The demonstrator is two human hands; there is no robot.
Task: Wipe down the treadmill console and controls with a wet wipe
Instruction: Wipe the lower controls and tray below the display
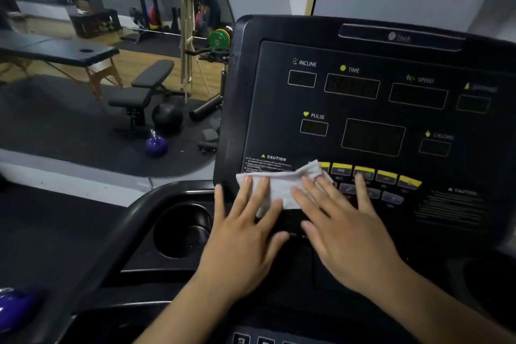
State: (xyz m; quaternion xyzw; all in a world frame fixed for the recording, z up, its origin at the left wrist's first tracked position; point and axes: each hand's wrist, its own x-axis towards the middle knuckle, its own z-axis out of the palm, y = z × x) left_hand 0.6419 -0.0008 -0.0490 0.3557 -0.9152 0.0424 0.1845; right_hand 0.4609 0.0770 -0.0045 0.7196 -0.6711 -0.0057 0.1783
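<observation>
Wipe (279, 186), white, crumpled, at lower left corner of console (279, 98), pinned flat under spread straight fingers of left hand (243, 234) and right hand (349, 234); hazard: right fingertips overlap yellow buttons (386, 176), so pressure may trigger a control.

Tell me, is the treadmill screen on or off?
Off, it seems. The console windows under INCLINE, TIME, SPEED and PULSE are all dark, with no numbers lit.

Dim, soft indoor light, slight motion blur, bowed wide-angle edges (right side smeared).
</observation>
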